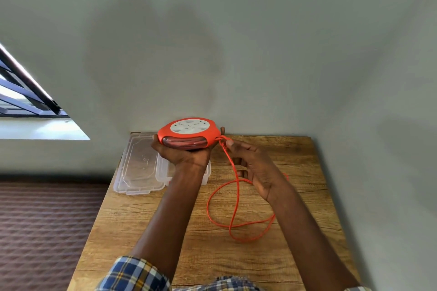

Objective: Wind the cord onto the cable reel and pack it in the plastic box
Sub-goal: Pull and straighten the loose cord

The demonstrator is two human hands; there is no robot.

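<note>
No legible text, brand, number or sign is present. The grey face plate (189, 125) on top of the orange reel (188, 133) carries several small dark markings and a faint ring symbol at its centre; all are too small and blurred to read. The clear lid (139, 163) lying on the desk (272, 255) shows a faint embossed mark near its middle, which cannot be made out as letters or figures. The clear box (163, 169) beside the lid bears no readable label on its visible wall.
</note>
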